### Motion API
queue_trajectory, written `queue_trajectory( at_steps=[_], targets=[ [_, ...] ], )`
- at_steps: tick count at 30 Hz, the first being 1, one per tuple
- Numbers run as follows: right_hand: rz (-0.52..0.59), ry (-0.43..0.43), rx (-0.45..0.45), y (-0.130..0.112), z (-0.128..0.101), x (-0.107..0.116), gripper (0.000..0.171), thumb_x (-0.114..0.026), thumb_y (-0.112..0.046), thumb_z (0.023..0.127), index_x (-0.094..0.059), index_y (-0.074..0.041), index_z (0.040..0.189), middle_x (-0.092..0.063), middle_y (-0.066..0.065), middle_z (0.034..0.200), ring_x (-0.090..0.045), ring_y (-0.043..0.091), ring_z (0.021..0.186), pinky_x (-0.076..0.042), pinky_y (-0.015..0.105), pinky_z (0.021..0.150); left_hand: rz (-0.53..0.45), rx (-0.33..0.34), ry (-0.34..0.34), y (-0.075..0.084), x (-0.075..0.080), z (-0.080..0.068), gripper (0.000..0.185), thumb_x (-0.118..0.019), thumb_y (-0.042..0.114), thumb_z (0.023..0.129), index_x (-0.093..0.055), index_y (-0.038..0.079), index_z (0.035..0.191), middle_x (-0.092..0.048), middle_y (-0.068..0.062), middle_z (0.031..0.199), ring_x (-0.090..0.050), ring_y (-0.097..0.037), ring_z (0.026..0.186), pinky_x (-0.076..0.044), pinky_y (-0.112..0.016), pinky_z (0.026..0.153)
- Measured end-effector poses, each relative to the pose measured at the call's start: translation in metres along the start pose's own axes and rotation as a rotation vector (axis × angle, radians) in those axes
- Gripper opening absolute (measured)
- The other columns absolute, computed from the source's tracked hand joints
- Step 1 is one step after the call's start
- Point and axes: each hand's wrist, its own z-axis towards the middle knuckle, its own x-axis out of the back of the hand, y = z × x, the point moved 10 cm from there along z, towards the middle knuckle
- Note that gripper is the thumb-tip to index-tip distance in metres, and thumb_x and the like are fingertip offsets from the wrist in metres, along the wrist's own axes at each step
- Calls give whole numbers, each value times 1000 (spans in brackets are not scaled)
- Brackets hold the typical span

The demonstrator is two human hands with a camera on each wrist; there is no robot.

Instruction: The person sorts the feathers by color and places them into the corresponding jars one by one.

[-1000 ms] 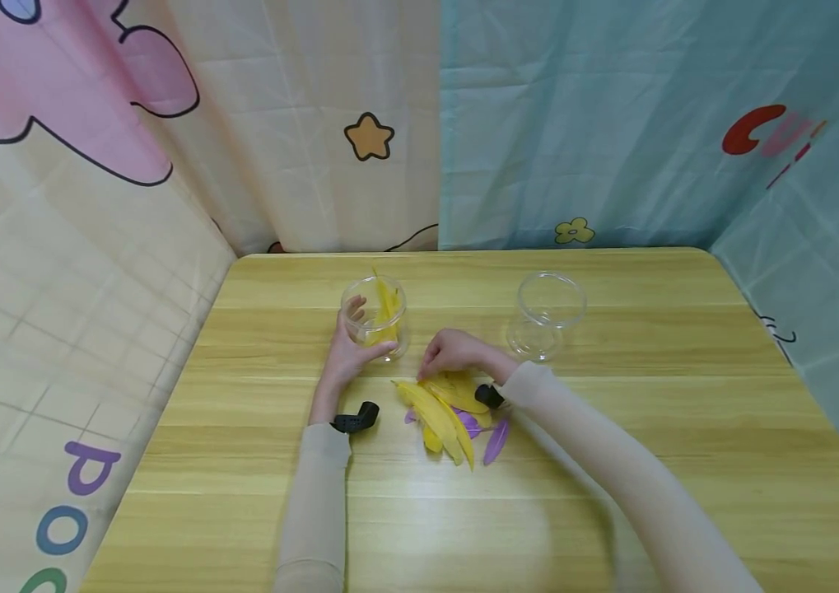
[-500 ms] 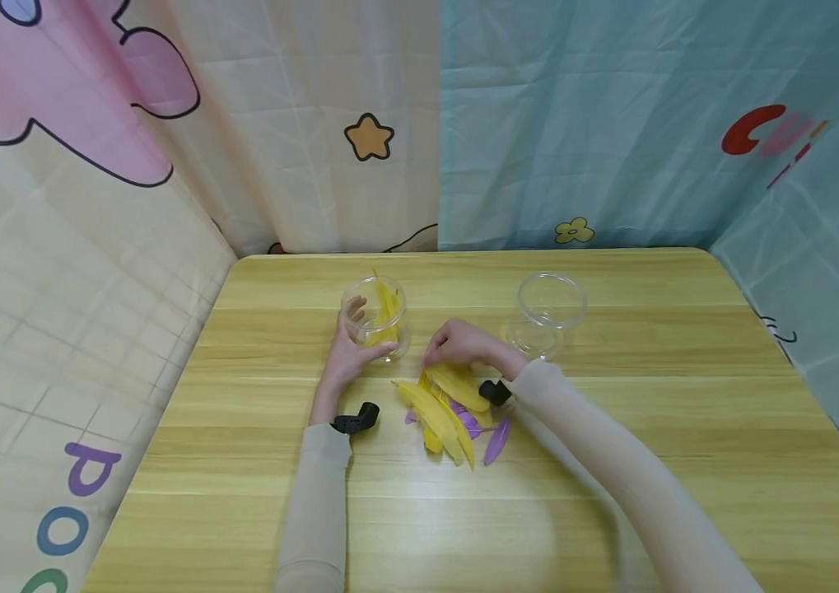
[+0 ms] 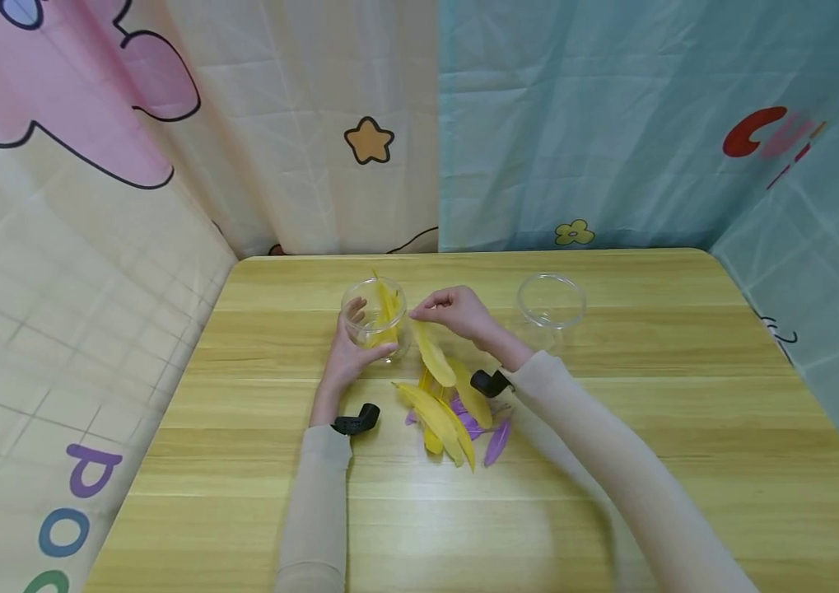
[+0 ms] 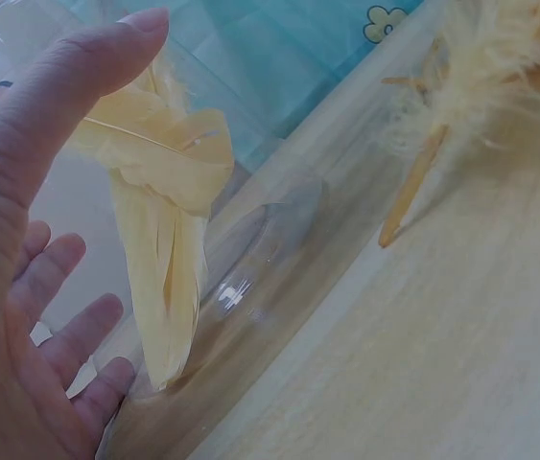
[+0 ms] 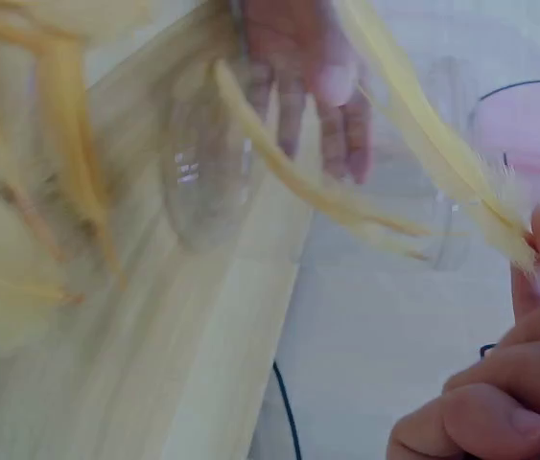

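Observation:
My left hand [image 3: 348, 356] grips a clear plastic cup [image 3: 370, 329] from its left side, thumb across the front. Inside the cup stand yellow feathers [image 3: 388, 306], one tip rising past the rim; the left wrist view shows these feathers [image 4: 164, 278] through the clear wall. Thumb and forefinger of my right hand [image 3: 463, 315] pinch another yellow feather [image 3: 434, 356] by its quill end, just right of the cup, and it hangs down toward me. In the right wrist view the pinched feather [image 5: 433, 125] slants up from the fingertips.
Below the hands lies a loose pile of yellow feathers [image 3: 430, 416] with purple feathers [image 3: 496, 445] among and beside them. A second clear cup [image 3: 552, 319] stands to the right on the wooden table [image 3: 649, 329]. Printed curtains [image 3: 575, 123] hang behind the table's far edge.
My right hand has lifted a yellow feather off the pile and carried it up and slightly left, near the cup's rim. Another feather in the pile has shifted. The left hand stays put.

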Motion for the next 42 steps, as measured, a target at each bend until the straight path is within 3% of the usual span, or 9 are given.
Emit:
queue_trajectory(
  at_steps=[7, 16, 21, 27, 33, 42],
  targets=[
    [202, 171, 80, -32, 6, 15, 28, -72, -36, 85, -73, -10, 96, -67, 1, 97, -54, 17, 93, -42, 40, 86, 4, 6, 16, -2, 2, -1, 102, -88, 20, 68, -24, 17, 147, -28, 0, 149, -24, -25, 136, -25, -48, 107],
    [486, 462, 307, -72, 6, 27, 23, -75, -24, 83, -73, -3, 93, -52, -2, 65, -40, 10, 59, -32, 22, 53, -14, 20, 6, 0, 0, -3, 101, -87, 15, 69, -23, 13, 147, -29, 1, 149, -23, -25, 137, -24, -49, 107],
    [537, 543, 348, -70, 9, 22, 23, -75, -22, 83, -72, -1, 93, -43, -3, 57, -35, 9, 52, -26, 21, 47, -15, 32, -13, 20, -3, -8, 98, -84, 10, 71, -22, 6, 147, -27, -8, 150, -22, -32, 137, -23, -50, 107],
    [468, 542, 267, -55, 15, 9, 25, -75, -29, 83, -74, -7, 94, -40, -2, 54, -33, 11, 49, -23, 22, 45, 14, 35, -17, 32, -5, -12, 95, -83, 8, 72, -22, 4, 146, -27, -11, 150, -23, -33, 137, -25, -49, 107],
    [407, 479, 212, -40, 20, 0, 25, -76, -29, 82, -74, -8, 96, -40, -3, 54, -31, 10, 46, -21, 22, 42, 6, 13, -15, 35, -4, -12, 95, -82, 6, 73, -22, 2, 145, -26, -14, 150, -22, -37, 136, -24, -50, 107],
    [321, 416, 147, -7, 14, 9, 27, -74, -33, 83, -73, -9, 95, -40, -3, 54, -31, 10, 47, -27, 25, 46, 15, -10, -16, 37, -1, -11, 96, -83, 6, 72, -21, 1, 145, -26, -15, 150, -23, -38, 136, -25, -50, 106]
  ],
)
